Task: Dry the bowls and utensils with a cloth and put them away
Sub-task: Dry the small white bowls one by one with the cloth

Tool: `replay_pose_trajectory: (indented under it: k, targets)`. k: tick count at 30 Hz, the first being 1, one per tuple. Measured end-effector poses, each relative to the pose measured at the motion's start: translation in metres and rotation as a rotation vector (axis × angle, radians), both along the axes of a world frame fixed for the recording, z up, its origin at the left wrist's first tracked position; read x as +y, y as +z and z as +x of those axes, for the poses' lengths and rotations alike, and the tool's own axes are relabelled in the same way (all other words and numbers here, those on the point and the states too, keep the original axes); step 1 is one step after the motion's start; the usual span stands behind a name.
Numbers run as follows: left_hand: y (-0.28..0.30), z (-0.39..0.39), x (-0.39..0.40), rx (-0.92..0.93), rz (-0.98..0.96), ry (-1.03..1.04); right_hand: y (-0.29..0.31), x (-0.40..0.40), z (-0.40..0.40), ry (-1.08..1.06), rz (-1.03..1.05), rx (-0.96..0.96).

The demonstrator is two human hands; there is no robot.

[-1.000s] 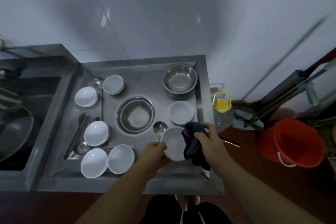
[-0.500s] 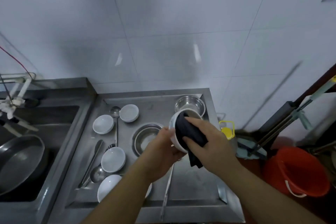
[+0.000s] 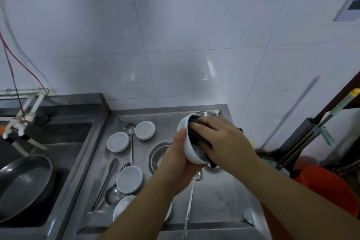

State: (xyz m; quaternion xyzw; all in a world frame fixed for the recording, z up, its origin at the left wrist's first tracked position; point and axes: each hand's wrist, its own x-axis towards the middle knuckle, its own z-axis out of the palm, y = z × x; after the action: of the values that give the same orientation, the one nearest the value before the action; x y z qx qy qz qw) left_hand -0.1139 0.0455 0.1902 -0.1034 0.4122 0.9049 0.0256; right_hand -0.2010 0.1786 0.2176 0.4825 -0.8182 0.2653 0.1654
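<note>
White bowl (image 3: 188, 149) gripped by left hand (image 3: 176, 159), dark cloth (image 3: 196, 136) pressed inside by right hand (image 3: 224, 138); task judged early, other bowls (image 3: 129, 179) and spoons (image 3: 190, 198) left undried at lower centre.

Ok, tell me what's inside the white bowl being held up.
A dark cloth fills the white bowl, pressed in by the right hand, while the left hand grips the bowl outside. The bowl's inner surface is covered, so any wetness is hidden.
</note>
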Motion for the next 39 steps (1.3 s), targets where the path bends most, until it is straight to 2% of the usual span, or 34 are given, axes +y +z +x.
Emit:
replay_pose_trajectory:
  k: [2,5,7,10,12,15,18,20,22,24,25,28,31,33,35,39]
  targets:
    - [0.007,-0.004,-0.004,0.013,-0.035,0.080,0.013,-0.004,-0.001,-0.052,0.146,-0.036]
    - [0.016,-0.012,-0.015,-0.004,-0.193,0.197,0.032,-0.014,0.003,-0.135,0.298,-0.205]
    - [0.018,-0.016,-0.022,0.009,-0.278,0.212,0.046,-0.017,0.002,-0.151,0.349,-0.408]
    - [0.021,-0.013,-0.025,0.077,-0.268,0.155,0.062,-0.009,-0.005,-0.071,0.323,-0.817]
    - [0.023,-0.009,-0.025,0.148,-0.232,0.089,0.064,-0.001,-0.005,0.009,0.179,-1.158]
    - [0.025,-0.006,-0.023,0.242,-0.256,0.039,0.057,0.005,0.003,0.133,-0.217,-1.718]
    - [0.026,-0.003,-0.019,0.256,-0.225,0.021,0.046,0.005,0.011,0.202,-0.510,-1.982]
    - [0.025,-0.002,-0.014,0.240,-0.201,0.033,0.039,-0.002,0.015,0.199,-0.709,-2.050]
    - [0.024,-0.003,-0.006,0.217,-0.148,0.057,0.036,-0.012,0.019,0.154,-0.890,-1.961]
    - [0.022,-0.004,0.002,0.136,-0.098,0.118,0.034,-0.023,0.022,0.046,-0.940,-1.706]
    - [0.020,-0.005,0.004,0.107,-0.086,0.152,0.033,-0.027,0.022,-0.033,-0.897,-1.527]
    - [0.016,-0.011,0.004,0.086,-0.088,0.210,0.027,-0.026,0.014,-0.209,-0.584,-0.873]
    - [0.015,-0.012,-0.004,0.030,-0.156,0.255,0.025,-0.016,0.004,-0.127,-0.261,-0.416]
    - [0.015,-0.010,-0.008,0.014,-0.164,0.254,0.028,-0.012,-0.002,-0.053,-0.088,-0.318]
    - [0.016,-0.009,-0.011,0.005,-0.148,0.257,0.034,-0.011,-0.005,-0.043,0.074,-0.324]
    - [0.019,-0.010,-0.012,0.063,-0.185,0.254,0.048,-0.009,-0.007,-0.079,0.221,-0.491]
